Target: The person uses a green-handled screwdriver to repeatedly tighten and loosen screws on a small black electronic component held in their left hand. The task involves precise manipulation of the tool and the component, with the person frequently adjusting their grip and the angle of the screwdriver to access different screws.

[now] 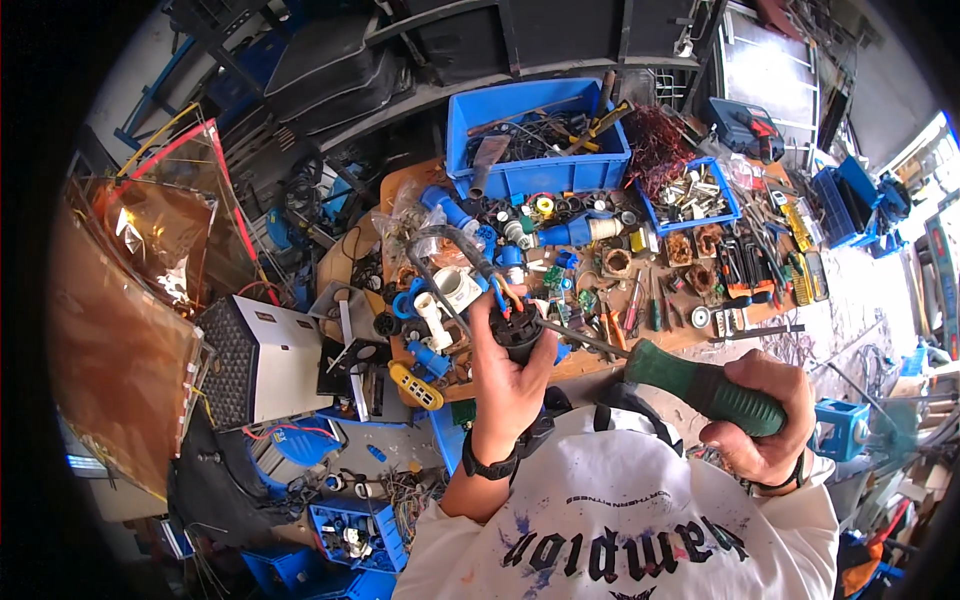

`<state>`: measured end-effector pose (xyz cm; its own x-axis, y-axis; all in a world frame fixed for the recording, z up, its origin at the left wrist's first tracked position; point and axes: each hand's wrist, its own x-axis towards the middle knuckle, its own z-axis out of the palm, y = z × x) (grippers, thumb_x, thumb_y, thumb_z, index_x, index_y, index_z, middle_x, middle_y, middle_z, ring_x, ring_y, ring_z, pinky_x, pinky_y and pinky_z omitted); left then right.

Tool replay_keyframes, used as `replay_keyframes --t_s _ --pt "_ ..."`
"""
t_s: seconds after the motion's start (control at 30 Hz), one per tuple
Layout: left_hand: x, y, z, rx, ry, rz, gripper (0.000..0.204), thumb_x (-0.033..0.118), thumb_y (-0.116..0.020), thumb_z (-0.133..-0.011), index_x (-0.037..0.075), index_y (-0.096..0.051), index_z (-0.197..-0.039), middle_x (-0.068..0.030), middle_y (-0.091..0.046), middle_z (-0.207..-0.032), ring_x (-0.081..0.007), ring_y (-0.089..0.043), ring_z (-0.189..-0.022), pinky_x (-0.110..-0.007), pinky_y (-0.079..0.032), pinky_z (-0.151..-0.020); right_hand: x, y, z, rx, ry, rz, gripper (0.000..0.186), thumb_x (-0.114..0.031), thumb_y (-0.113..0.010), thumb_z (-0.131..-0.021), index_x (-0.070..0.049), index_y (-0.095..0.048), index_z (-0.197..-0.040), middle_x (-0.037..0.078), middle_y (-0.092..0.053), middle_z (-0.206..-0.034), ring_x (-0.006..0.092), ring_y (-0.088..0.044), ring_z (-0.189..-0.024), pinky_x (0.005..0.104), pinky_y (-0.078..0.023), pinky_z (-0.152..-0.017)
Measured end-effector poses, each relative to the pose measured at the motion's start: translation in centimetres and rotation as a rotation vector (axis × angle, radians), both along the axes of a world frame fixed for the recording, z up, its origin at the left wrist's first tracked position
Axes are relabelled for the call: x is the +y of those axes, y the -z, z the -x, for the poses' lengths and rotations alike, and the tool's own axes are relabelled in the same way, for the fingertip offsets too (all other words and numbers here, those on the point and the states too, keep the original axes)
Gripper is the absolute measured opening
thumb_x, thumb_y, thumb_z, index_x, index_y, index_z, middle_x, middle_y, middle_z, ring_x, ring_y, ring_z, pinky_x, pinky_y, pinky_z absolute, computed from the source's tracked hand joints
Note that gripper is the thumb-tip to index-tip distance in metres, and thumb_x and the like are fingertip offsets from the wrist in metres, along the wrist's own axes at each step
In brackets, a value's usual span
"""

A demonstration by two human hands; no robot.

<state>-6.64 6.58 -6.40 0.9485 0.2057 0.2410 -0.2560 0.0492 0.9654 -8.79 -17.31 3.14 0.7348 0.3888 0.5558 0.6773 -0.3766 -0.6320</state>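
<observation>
My left hand (503, 385) grips a round black plug body (518, 335), its open end turned up. Colored wires show inside it, and a thick black cable (440, 234) loops away from it over the bench. In my right hand (768, 425) is a screwdriver with a green handle (660, 370). Its long shaft points left and the far end meets the side of the plug body; the exact contact is too small to make out. Both hands are in front of the bench's near edge, above my white shirt (640, 500).
A cluttered wooden workbench (672, 338) spreads ahead, with blue connectors (580, 232), pliers and screwdrivers. Behind stand a large blue crate (545, 178) of tools and a smaller blue tray (690, 222) of metal parts. A yellow socket strip (416, 386) lies at the left edge.
</observation>
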Motion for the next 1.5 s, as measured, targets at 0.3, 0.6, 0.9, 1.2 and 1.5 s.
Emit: replay_keyframes --t_s 0.3,0.6,0.9,1.2,1.5 --pt "-0.1 -0.5 0.0 0.025 -0.021 0.048 0.042 -0.008 -0.06 -0.083 0.005 -0.041 -0.118 -0.001 -0.05 -0.088 -0.0055 -0.05 -0.075 -0.019 -0.044 -0.065 -0.1 -0.3 -0.8 -0.022 -0.083 -0.015 0.05 -0.024 -0.081 -0.073 -0.003 -0.053 -0.108 0.009 -0.057 -0.069 0.0205 -0.056 -0.052 0.0303 -0.042 -0.044" --pt "0.0 0.0 -0.2 -0.018 -0.03 0.026 0.043 -0.01 -0.058 -0.084 0.007 -0.04 -0.118 -0.0028 -0.053 -0.088 -0.0062 -0.05 -0.067 -0.02 -0.042 -0.056 -0.3 -0.4 -1.0 -0.055 -0.099 0.028 0.051 -0.026 -0.082 -0.071 -0.003 -0.055 -0.107 0.009 -0.057 -0.069 0.0212 -0.056 -0.052 0.0305 -0.042 -0.044" --pt "0.1 0.7 -0.1 -0.021 -0.062 0.026 0.037 -0.005 -0.056 -0.088 0.007 -0.039 -0.118 -0.0035 -0.053 -0.086 -0.007 -0.049 -0.058 -0.019 -0.039 -0.049 0.3 -1.0 -0.6 -0.12 -0.056 0.142 0.03 -0.014 -0.079 -0.067 -0.019 -0.066 -0.094 0.01 -0.058 -0.088 0.0211 -0.06 -0.063 0.029 -0.047 -0.046" --pt "-0.2 0.2 0.1 -0.006 0.011 0.104 0.039 -0.005 -0.056 -0.088 0.006 -0.039 -0.121 -0.0049 -0.054 -0.089 -0.0078 -0.05 -0.059 -0.021 -0.04 -0.049 -0.1 -3.3 -0.4 0.04 -0.04 0.242 0.056 -0.037 -0.081 -0.07 0.0 -0.059 -0.106 0.011 -0.062 -0.09 0.0242 -0.065 -0.07 0.0307 -0.051 -0.057" --pt "0.5 0.7 0.4 0.054 0.014 0.008 0.042 -0.007 -0.057 -0.086 0.005 -0.04 -0.123 -0.0031 -0.054 -0.09 -0.0067 -0.051 -0.065 -0.021 -0.042 -0.056 0.5 -3.3 0.1 0.1 -0.003 0.243 0.048 -0.022 -0.08 -0.074 -0.002 -0.056 -0.11 0.011 -0.065 -0.088 0.0243 -0.066 -0.066 0.0312 -0.052 -0.055"
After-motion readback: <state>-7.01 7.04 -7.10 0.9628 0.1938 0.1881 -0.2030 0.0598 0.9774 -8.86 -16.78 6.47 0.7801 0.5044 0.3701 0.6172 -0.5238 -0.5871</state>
